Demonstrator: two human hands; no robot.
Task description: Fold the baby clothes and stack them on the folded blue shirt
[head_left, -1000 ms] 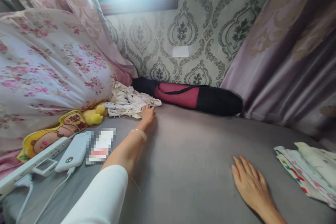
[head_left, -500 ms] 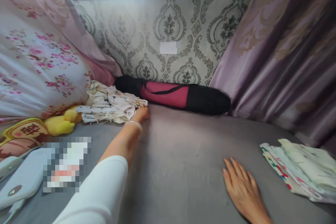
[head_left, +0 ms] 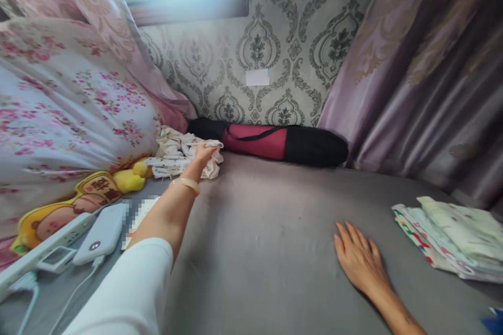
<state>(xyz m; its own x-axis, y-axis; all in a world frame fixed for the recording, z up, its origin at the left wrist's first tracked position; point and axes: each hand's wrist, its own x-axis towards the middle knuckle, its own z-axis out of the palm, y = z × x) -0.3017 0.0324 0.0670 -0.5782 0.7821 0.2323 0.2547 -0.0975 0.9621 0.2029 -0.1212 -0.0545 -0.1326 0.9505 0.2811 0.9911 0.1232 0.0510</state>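
Far L of L fingers: floral quilt [head_left: 58, 94], bulked up. Below it a white power strip [head_left: 43, 246], a power bank [head_left: 98, 233] w/ cable and a cartoon cushion [head_left: 66, 212]. Yellow plush [head_left: 131, 180] sits just L of the cloth.

L hand [head_left: 202, 157]: arm stretched fwd, white sleeve, pale bangle [head_left: 186, 184] at wrist. Fingers bunched together, curled into near-R edge of crumpled cloth [head_left: 176, 152], white w/ small print. A fold lies over the fingertips, so they're clamped on it as far as seen. Cloth lies at far-L back of grey sheet [head_left: 267, 230], heaped against quilt, mostly L of and beyond the fingers.

Just R of and beyond those fingers: long black-and-red bag [head_left: 275, 141] along patterned wall. Cloth's R end is close to bag's L end; touching or not, can't tell.

R hand [head_left: 359, 259]: well apart to the R, nearer the wearer, palm down flat on sheet. Fingers straight, slightly apart, holding nothing.

R of R fingers, near but not touching: stack of folded printed cloths [head_left: 451, 235] on sheet. Beyond R fingers: mauve curtain [head_left: 424, 73].
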